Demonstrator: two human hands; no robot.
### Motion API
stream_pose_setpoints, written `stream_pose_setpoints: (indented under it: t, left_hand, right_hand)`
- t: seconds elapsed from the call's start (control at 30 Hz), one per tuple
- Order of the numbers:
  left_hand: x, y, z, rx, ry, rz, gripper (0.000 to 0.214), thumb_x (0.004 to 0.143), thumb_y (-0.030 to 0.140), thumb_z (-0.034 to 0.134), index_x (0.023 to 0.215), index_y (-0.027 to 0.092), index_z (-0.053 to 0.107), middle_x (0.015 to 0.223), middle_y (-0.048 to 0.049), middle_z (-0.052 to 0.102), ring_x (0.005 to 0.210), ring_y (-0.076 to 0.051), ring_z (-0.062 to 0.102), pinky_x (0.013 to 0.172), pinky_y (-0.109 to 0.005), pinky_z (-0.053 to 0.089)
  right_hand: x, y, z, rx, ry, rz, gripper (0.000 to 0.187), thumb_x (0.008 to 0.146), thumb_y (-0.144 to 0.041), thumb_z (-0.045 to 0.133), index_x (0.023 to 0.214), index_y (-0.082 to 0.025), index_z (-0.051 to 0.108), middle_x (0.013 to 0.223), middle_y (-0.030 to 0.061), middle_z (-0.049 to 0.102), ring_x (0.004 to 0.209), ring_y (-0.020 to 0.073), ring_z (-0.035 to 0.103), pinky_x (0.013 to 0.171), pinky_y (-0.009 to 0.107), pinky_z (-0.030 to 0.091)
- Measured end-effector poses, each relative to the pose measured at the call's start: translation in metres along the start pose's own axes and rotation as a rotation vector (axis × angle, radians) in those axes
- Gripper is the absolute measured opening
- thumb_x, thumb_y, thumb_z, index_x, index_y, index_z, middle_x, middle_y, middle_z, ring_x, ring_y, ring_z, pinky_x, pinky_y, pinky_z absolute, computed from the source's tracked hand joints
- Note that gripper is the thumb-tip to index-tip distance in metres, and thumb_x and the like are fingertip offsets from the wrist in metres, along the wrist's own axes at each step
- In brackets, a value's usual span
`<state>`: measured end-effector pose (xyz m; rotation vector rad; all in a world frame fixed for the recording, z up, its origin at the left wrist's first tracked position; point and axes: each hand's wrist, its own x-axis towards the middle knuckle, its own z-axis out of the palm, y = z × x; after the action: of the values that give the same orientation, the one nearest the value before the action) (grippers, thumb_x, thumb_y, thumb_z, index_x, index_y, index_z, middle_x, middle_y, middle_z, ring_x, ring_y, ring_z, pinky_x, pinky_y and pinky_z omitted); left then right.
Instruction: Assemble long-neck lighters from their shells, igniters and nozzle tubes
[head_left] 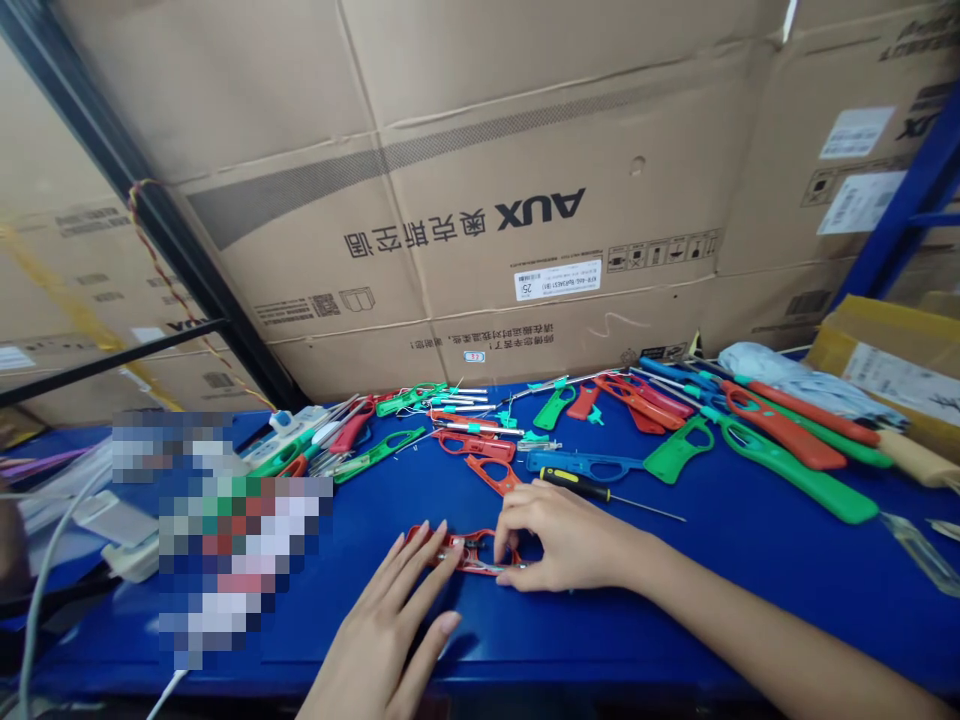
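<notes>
A red plastic handle shell (459,549) with metal parts in it lies on the blue table (735,570) just in front of me. My left hand (390,625) rests flat with fingers stretched out, the fingertips pressing on the shell's left end. My right hand (562,540) has its fingers curled and pinched on the shell's right end. A screwdriver with a black and yellow handle (576,484) lies just behind my right hand.
Several red, green and blue handle shells and long lighters (780,440) lie scattered across the back of the table. Large cardboard boxes (480,200) stand behind them. A yellow-taped box (892,360) sits at the right. A blurred patch and cables are at the left.
</notes>
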<state>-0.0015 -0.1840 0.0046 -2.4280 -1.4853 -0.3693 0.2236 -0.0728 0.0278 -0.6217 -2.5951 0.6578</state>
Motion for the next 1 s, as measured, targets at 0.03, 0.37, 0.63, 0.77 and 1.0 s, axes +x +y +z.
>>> stream_pose_setpoints:
  t: [0.03,0.37,0.63,0.77,1.0]
  left_hand:
    - [0.001,0.002,0.0,-0.006,0.019,0.0,0.056,0.093,0.033,0.046,0.145,0.028,0.027,0.144,-0.0018,0.043,0.133,-0.024,0.038,0.103,-0.044,0.041]
    - [0.006,0.017,0.004,-0.092,0.01,0.003,0.058,0.092,0.037,0.048,0.146,0.026,0.027,0.141,-0.0053,0.048,0.126,-0.022,0.049,0.098,-0.036,0.047]
    - [0.005,0.017,0.005,-0.118,0.011,-0.042,0.052,0.093,0.036,0.048,0.142,0.027,0.036,0.141,-0.0059,0.048,0.124,-0.024,0.051,0.097,-0.034,0.048]
    - [0.007,0.018,0.004,-0.08,-0.003,-0.016,0.052,0.094,0.035,0.045,0.143,0.028,0.034,0.142,-0.0064,0.047,0.124,-0.024,0.051,0.097,-0.035,0.048]
    - [0.007,0.018,0.006,-0.063,0.046,-0.013,0.044,0.092,0.035,0.048,0.136,0.028,0.046,0.14,-0.0055,0.049,0.121,-0.024,0.055,0.096,-0.033,0.049]
  right_hand:
    - [0.0,0.0,0.0,-0.004,0.003,0.0,0.008,0.074,-0.026,0.07,0.08,-0.022,0.069,0.08,-0.0014,0.066,0.079,0.014,0.06,0.077,0.027,0.04]
    - [0.001,-0.003,-0.003,-0.037,0.016,-0.014,0.008,0.079,-0.02,0.063,0.085,-0.021,0.069,0.078,-0.0009,0.068,0.076,0.0144,0.062,0.077,0.028,0.039]
    - [0.001,0.001,0.002,-0.119,-0.007,-0.076,0.015,0.08,-0.019,0.06,0.088,-0.022,0.073,0.081,0.0014,0.068,0.078,0.0154,0.062,0.08,0.027,0.04]
    - [0.0,0.001,0.004,-0.147,-0.023,-0.083,0.02,0.081,-0.016,0.056,0.091,-0.02,0.073,0.079,0.002,0.068,0.076,0.0154,0.062,0.073,0.025,0.042]
    - [-0.003,-0.005,0.001,-0.175,-0.035,-0.107,0.022,0.075,-0.016,0.056,0.088,-0.021,0.074,0.082,0.0026,0.067,0.075,0.0168,0.06,0.075,0.027,0.043]
